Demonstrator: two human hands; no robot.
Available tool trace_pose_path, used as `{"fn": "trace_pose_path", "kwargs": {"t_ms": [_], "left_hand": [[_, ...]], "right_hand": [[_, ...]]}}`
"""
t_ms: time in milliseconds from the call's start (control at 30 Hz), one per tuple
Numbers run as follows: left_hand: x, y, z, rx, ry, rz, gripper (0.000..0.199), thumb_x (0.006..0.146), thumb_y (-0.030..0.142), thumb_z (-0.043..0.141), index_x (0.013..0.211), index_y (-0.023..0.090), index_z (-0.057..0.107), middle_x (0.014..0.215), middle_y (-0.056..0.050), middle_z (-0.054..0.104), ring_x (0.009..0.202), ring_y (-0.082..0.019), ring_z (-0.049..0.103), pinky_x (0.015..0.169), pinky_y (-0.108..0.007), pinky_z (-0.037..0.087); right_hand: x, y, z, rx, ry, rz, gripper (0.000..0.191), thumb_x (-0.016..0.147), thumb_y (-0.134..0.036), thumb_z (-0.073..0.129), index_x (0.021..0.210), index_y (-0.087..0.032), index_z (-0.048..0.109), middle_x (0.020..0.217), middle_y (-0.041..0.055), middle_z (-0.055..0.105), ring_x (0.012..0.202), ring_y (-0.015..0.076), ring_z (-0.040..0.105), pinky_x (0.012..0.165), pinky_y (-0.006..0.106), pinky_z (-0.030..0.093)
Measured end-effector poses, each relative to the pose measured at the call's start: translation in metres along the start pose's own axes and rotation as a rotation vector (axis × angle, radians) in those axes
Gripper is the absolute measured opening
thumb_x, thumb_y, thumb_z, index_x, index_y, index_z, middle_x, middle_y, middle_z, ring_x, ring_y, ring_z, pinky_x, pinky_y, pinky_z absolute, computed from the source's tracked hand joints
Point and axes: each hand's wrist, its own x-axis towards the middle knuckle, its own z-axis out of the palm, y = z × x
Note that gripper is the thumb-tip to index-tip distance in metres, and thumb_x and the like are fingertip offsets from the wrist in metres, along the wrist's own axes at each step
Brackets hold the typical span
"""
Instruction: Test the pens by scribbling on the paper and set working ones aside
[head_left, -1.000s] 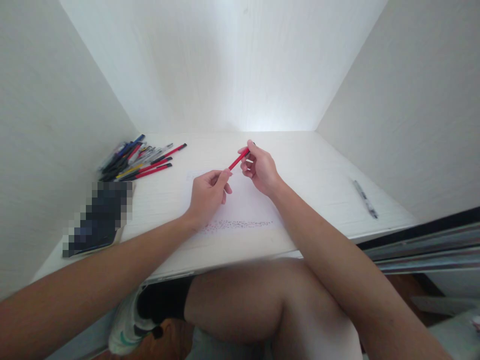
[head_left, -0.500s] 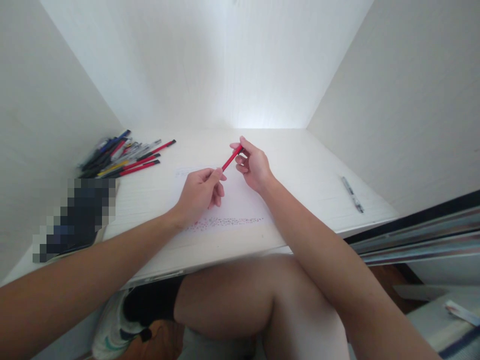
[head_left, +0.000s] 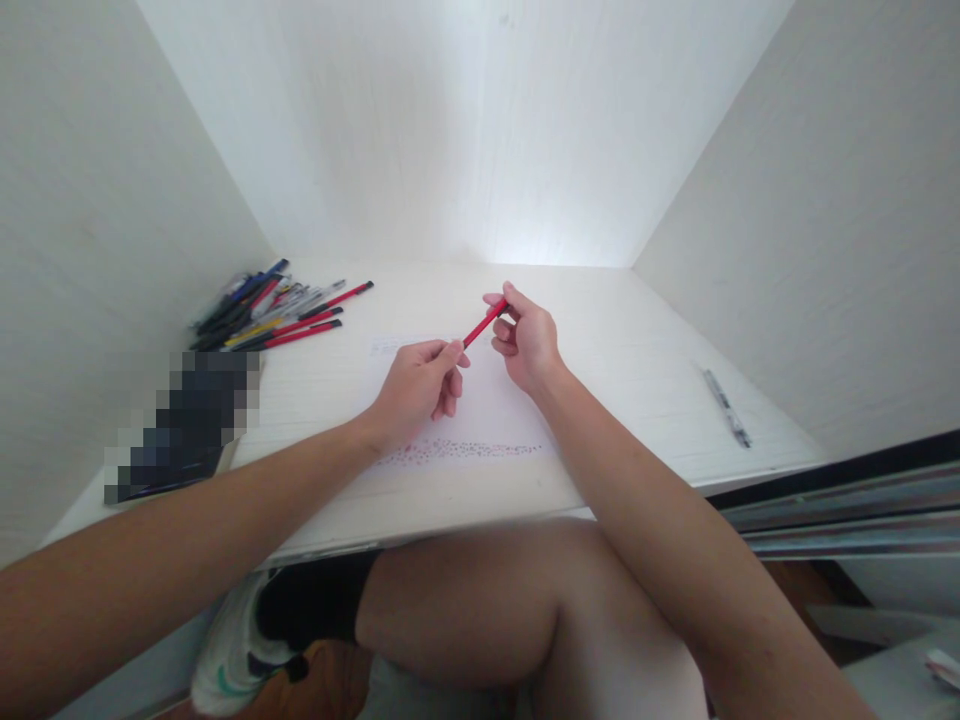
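The left hand [head_left: 427, 388] pinches one end of a red pen [head_left: 485, 325] between thumb and forefinger, its other fingers curled loosely beneath. The right hand [head_left: 527, 338] holds the pen's other end, the darker one, in the tips of the thumb and fingers, with the remaining fingers bent inward. The pen slants between the two hands, its far end toward the right hand, above a white sheet of paper [head_left: 480, 408] that lies on the white desk [head_left: 626, 400]. Rows of small red and dark marks run along the sheet's near edge, and fainter writing shows at its far left corner; the marks are too small to read. On the left side of the desk, by the left wall panel [head_left: 112, 200], lies a loose pile of pens [head_left: 262, 312], among them red, black, blue, yellow and clear ones, several red ones pointing toward the middle. Just on the near side of the pile is a dark flat object [head_left: 187, 420], pixelated, so what it is cannot be told. Well apart from these, a clear pen [head_left: 726, 408] lies alone near the right wall panel [head_left: 840, 230]. Below the desk's front edge, a bare leg [head_left: 465, 610], a black sock [head_left: 315, 600] and a light shoe [head_left: 232, 650] are in view.
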Motion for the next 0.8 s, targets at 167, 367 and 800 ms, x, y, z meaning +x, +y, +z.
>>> {"fn": "trace_pose_path", "kwargs": {"t_ms": [167, 367, 800], "left_hand": [[0.004, -0.006, -0.001, -0.039, -0.008, 0.008, 0.027, 0.097, 0.042, 0.062, 0.079, 0.022, 0.065, 0.048, 0.002, 0.053, 0.034, -0.011, 0.043, 0.034, -0.027, 0.026], [0.002, -0.012, 0.0, -0.064, -0.016, -0.005, 0.032, 0.099, 0.041, 0.057, 0.075, 0.022, 0.063, 0.048, 0.002, 0.053, 0.032, -0.01, 0.04, 0.033, -0.026, 0.025], [-0.004, -0.008, 0.008, -0.13, -0.09, 0.0, 0.035, 0.102, 0.052, 0.054, 0.088, 0.022, 0.066, 0.051, 0.008, 0.036, 0.037, -0.009, 0.027, 0.039, -0.025, 0.019]], "right_hand": [[-0.001, 0.004, 0.004, 0.014, -0.019, -0.027, 0.038, 0.089, -0.057, 0.073, 0.08, -0.02, 0.067, 0.078, 0.001, 0.063, 0.049, 0.0066, 0.032, 0.042, 0.029, 0.02], [0.016, -0.01, -0.022, 0.095, 0.062, -0.123, 0.04, 0.091, -0.06, 0.069, 0.079, -0.022, 0.064, 0.074, -0.0019, 0.058, 0.046, 0.0062, 0.027, 0.04, 0.028, 0.017], [-0.008, -0.02, -0.078, -1.342, -0.159, -0.361, 0.042, 0.103, -0.041, 0.055, 0.067, -0.021, 0.066, 0.07, 0.008, 0.068, 0.066, 0.0198, 0.058, 0.063, 0.033, 0.037]]}}
